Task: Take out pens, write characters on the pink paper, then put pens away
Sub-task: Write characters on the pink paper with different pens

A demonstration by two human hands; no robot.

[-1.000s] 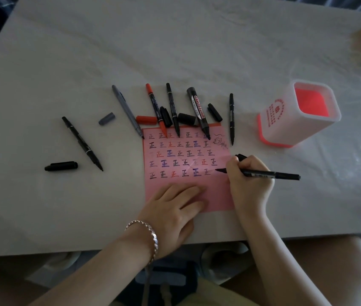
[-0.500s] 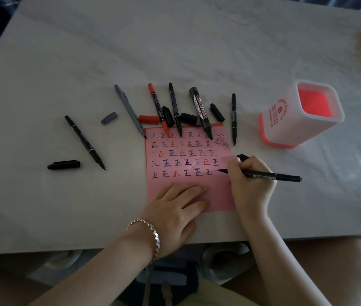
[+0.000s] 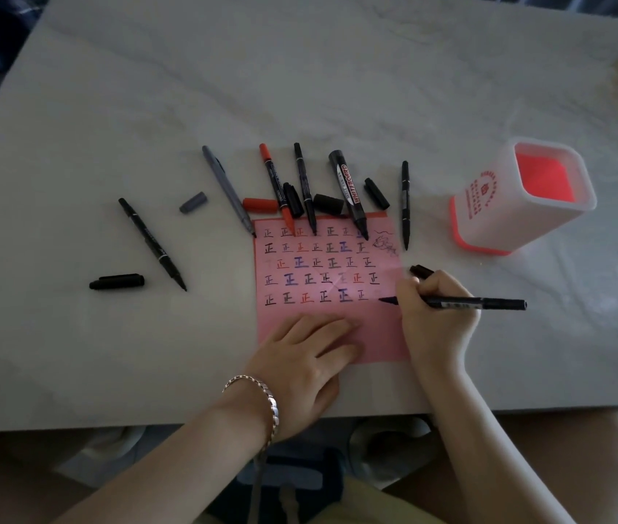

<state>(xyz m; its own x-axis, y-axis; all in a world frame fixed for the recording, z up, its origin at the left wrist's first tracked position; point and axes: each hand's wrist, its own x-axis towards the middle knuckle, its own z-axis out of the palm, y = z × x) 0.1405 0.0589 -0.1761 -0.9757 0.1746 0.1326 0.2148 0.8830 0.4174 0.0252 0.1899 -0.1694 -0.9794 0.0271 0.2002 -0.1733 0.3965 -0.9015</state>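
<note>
Gripping a black pen (image 3: 462, 302) in a closed writing hold, the right hand (image 3: 434, 315) rests on the right edge of the pink paper (image 3: 300, 312), at about four o'clock from the sheet's middle, with the pen tip touching the paper at the end of the bottom row of characters. A black cap (image 3: 421, 271) lies just beside the knuckles at twelve o'clock. The left hand (image 3: 307, 363) lies flat and open on the sheet's lower part at six o'clock, fingers spread, holding nothing; a bracelet (image 3: 262, 402) circles its wrist.

Along the paper's top edge, from eleven to one o'clock, lie a grey pen (image 3: 226, 187), a red pen (image 3: 275, 187), a thin black pen (image 3: 304, 187) and a whiteboard marker (image 3: 349, 194), with loose caps among them. Another black pen (image 3: 405, 204) lies just off the top right corner. Well apart at nine o'clock sit an uncapped black marker (image 3: 150, 242), its cap (image 3: 116, 281) and a grey cap (image 3: 193, 202). The white-and-red pen holder (image 3: 496, 217) stands upright at two o'clock on the table (image 3: 148, 88).
</note>
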